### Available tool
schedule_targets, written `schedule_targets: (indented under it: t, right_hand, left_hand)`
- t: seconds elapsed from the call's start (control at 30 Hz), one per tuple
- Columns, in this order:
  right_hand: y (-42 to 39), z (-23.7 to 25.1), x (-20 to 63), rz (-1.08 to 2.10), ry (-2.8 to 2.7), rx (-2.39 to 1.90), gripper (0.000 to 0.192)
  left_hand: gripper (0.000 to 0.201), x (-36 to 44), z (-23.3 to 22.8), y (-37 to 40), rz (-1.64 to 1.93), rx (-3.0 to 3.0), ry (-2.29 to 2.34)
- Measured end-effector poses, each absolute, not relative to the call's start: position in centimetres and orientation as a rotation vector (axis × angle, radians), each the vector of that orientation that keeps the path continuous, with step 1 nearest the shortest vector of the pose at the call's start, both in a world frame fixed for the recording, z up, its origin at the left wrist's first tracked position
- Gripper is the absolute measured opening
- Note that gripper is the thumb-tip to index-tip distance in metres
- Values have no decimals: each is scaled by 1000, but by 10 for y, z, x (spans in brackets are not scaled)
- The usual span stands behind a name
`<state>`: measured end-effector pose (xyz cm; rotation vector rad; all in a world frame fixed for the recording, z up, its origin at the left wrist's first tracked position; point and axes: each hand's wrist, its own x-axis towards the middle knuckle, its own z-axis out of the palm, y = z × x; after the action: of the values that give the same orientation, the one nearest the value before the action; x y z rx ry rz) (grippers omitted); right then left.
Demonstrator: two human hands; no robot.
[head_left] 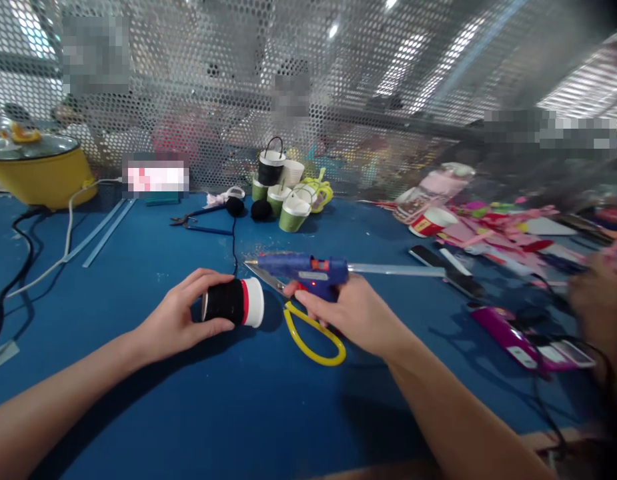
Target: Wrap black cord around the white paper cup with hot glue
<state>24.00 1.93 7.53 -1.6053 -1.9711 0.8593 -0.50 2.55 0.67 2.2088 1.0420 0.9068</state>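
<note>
Lying on its side, a paper cup [228,302] wrapped in black yarn, with a red band and a bare white rim, is gripped by my left hand [175,313]. A black strand runs from it back toward a small yarn ball [235,207]. My right hand [355,310] is closed around a blue hot glue gun [293,265], its nozzle pointing left above the cup. A clear glue stick [398,269] sticks out of the gun's rear. Yellow-handled scissors [331,362] lie beneath the gun, partly covered by it and by my right hand.
Pliers [208,230] and small wrapped cups [294,212] stand or lie toward the back. A yellow pot [43,170] with cords is at left. Pink scraps [488,233], a purple device [523,340] and another person's blurred hand [595,300] are at right. Perforated metal [213,107] rises behind.
</note>
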Motion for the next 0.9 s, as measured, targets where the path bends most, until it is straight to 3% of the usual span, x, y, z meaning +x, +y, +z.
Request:
schedule_targets:
  t: [0.3,0.9]
  right_hand:
    - [8,71,250,392,-2375,-1392,18]
    - [0,73,247,-506,-2740,-1029,32]
  left_hand:
    - [46,-9,9,30,845,2170,1118]
    - [46,-8,11,28,851,2218,1122]
